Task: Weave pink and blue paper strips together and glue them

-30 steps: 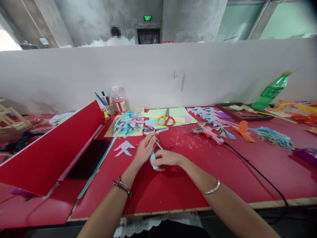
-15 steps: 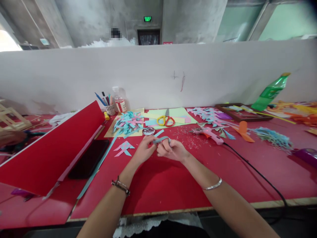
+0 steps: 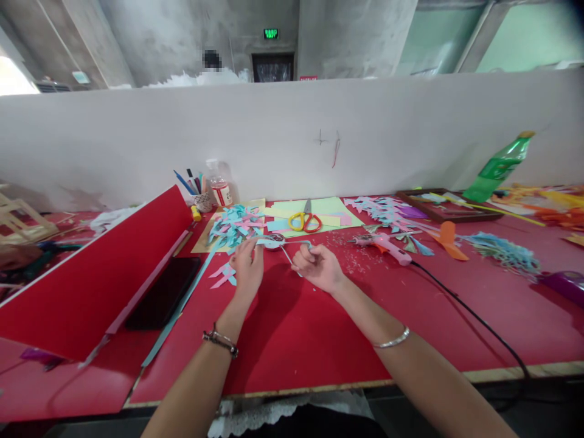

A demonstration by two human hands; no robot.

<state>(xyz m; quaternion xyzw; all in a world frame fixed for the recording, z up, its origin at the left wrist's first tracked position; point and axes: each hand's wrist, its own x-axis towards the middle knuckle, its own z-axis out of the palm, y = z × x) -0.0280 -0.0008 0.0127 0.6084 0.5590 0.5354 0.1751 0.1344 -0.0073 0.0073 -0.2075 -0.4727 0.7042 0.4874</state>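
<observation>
My left hand (image 3: 247,264) is closed, with a light-blue paper strip (image 3: 265,243) at its fingertips. My right hand (image 3: 318,267) has its fingers curled around the bent blue end of a paper strip. The strip appears to run between the two hands, but it is thin and partly lost against the round printed lid behind it. A narrow pale length slants down beside my right fingers. Partly behind my left hand lies a woven pink-and-blue paper piece (image 3: 221,281) on the red table (image 3: 292,347).
Yellow-and-red-handled scissors (image 3: 305,221) lie on pale paper, beside a heap of pink and blue paper pieces (image 3: 235,225). A pink glue gun (image 3: 385,246) with a black cord rests on the right. A red board (image 3: 104,274) and black phone (image 3: 164,292) are left.
My left hand has moved left, away from my right hand, and now partly covers the woven paper piece. The strip between them appears drawn out. My right hand stays nearly in place.
</observation>
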